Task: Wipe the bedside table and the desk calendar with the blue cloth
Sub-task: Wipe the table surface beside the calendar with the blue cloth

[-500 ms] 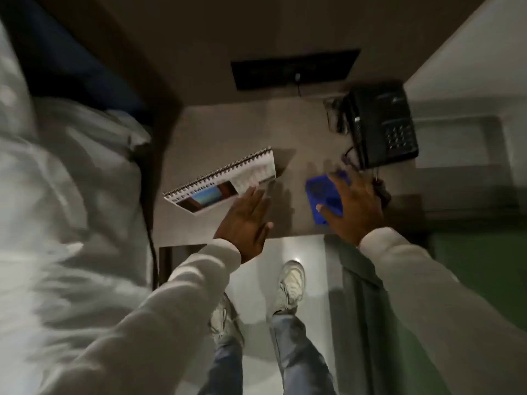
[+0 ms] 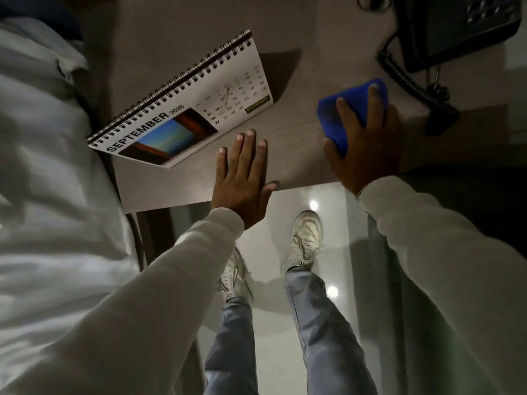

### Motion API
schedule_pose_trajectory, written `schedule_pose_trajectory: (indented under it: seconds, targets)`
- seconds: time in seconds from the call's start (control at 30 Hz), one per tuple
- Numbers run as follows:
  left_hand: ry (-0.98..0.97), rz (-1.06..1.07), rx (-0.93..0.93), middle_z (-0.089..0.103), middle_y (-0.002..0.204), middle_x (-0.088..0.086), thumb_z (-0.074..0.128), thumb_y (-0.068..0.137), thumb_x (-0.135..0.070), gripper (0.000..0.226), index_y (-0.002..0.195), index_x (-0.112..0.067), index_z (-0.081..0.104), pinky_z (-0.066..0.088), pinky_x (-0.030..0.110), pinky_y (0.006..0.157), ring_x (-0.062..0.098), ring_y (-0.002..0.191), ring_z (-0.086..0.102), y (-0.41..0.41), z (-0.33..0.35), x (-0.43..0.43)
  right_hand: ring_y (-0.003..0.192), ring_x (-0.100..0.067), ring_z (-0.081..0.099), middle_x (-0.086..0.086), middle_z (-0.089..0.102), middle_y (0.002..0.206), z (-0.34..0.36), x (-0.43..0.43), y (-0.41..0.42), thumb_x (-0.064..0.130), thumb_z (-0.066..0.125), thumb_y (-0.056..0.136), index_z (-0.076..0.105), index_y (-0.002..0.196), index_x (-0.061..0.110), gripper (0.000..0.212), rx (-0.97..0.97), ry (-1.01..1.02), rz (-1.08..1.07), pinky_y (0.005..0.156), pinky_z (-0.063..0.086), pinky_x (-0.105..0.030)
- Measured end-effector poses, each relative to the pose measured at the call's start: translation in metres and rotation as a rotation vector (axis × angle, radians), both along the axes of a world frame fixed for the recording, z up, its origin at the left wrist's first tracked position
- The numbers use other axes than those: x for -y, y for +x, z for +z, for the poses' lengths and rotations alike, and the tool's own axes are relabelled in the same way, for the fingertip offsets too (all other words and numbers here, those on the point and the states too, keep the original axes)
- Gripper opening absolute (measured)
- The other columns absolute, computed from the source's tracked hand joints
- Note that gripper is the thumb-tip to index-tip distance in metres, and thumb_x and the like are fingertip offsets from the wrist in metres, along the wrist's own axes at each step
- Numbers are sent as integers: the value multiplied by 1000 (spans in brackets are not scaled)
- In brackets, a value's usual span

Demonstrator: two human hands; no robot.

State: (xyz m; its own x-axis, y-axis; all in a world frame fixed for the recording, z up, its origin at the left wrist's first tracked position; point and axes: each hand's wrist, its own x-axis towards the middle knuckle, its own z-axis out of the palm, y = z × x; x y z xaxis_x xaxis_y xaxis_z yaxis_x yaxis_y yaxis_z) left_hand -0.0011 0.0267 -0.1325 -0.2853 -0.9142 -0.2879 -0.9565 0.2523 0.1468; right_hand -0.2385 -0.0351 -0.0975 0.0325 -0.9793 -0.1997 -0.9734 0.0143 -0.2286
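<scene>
1. At the far left lies the bed (image 2: pixel 42 166), its pale bedding running along the left edge of the surface (image 2: pixel 176 189).

2. The desk calendar (image 2: pixel 182 109) stands on the left half of the surface, open at September. Its long axis, the spiral binding, runs from about 8 o'clock to 2 o'clock across the view, with the printed face tilted toward the person.

3. The left hand (image 2: pixel 242 181) rests flat on the surface near its front edge, fingers spread narrowly and pointing to 12 o'clock. It holds nothing. Its fingertips lie just beside the calendar's lower edge, apart from it, so this is the nearer hand to the calendar, which lies at roughly 10 o'clock from it.

4. The right hand (image 2: pixel 365 143) presses the blue cloth (image 2: pixel 350 112) onto the right part of the surface; the grip is a spread palm with fingers draped over the bunched cloth, thumb hooked at its near edge. From this grip the calendar lies at about 9 o'clock, well apart, with bare surface between them.

5. Just beyond the cloth, at about 1 o'clock from it, the coiled cord (image 2: pixel 405 78) of the black telephone (image 2: pixel 456 27) runs close to the cloth's far edge.

6. Judging by this layout, the table wipe is under way and the calendar is not yet wiped; the next sweep probably needs to travel toward 9 o'clock, along bare surface, while the left hand could steady or lift the calendar. A push toward 1 o'clock risks snagging the cord.
</scene>
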Motion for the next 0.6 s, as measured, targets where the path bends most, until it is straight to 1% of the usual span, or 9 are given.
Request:
schedule_pose_trajectory:
  seconds: [0.1,0.23,0.3,0.33,0.4,0.47,0.5,0.53,0.6]
  targets:
    - [44,7,-11,7,164,14,23,96,-58,74,154,-15,6,6,54,122,31,152,1,0,8,3,128,-55,39,-26,27,157,3,4,3,31,54,87,45,143,16,58,42,-29,-42,106,35,-57]
    - [118,-87,-59,4,165,11,29,95,-55,74,154,-19,2,8,51,122,27,152,-4,10,36,-3,120,-57,46,-30,36,152,15,-3,-7,20,57,88,54,135,8,49,65,-17,6,99,42,-57]
    - [149,-120,-57,4,165,11,31,95,-53,75,154,-17,4,10,51,122,28,152,-3,20,58,-12,118,-57,49,-29,39,151,25,-11,-13,21,57,85,59,131,7,49,124,30,-18,102,40,-57]
    - [165,-124,-59,5,165,11,32,95,-52,75,154,-16,5,11,52,122,29,152,-2,25,69,-16,121,-55,49,-27,38,152,31,-16,-15,21,58,84,60,131,7,49,155,62,-63,106,38,-55]
    - [183,-128,-57,3,164,9,34,96,-51,74,154,-14,6,12,53,122,29,152,-2,40,88,-22,126,-51,49,-25,38,153,39,-32,-10,15,66,84,60,131,8,48,254,98,-175,110,36,-53]
    - [135,-164,-49,2,164,8,30,96,-52,74,154,-12,8,11,53,122,26,152,-3,59,109,-25,129,-47,49,-25,40,152,48,-52,5,10,70,83,58,132,7,51,389,102,-286,111,38,-51]
    - [88,-190,-46,3,163,8,28,96,-52,73,153,-11,9,11,52,122,25,152,-2,67,119,-24,131,-44,49,-23,41,152,51,-62,16,9,71,82,58,133,8,52,461,92,-345,112,38,-47]
    - [30,-216,-45,6,162,10,29,95,-51,73,153,-10,12,11,52,122,26,152,1,76,129,-21,131,-40,50,-21,43,151,55,-71,28,8,72,82,58,133,8,53,544,70,-405,113,38,-44]
    - [-90,-260,-36,12,160,16,34,94,-47,73,151,-5,17,10,52,121,29,151,8,93,148,-7,129,-36,52,-18,49,147,58,-84,56,6,71,82,58,132,6,52,702,3,-487,112,40,-43]
